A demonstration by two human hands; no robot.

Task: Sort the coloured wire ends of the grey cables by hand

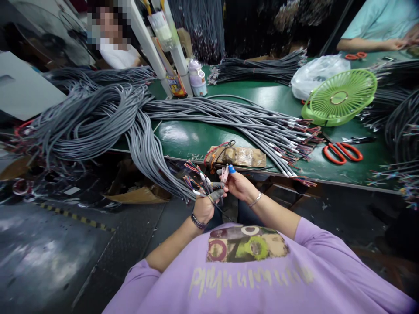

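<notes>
My left hand, its fingers in dark grey covers, is closed round the stripped ends of several grey cables. Thin coloured wires fan out above the fist. Close beside it, my right hand pinches a small pale pink piece between thumb and fingers; its kind is too small to tell. A blue cover caps one right fingertip. Just beyond both hands, at the bench edge, lies a taped cardboard piece with a dark lump and wires on it.
Grey cable bundles cover the green bench. On the right lie orange-handled scissors and a green fan, near a plastic bag. A bottle stands by the white post. Two other people sit across the bench.
</notes>
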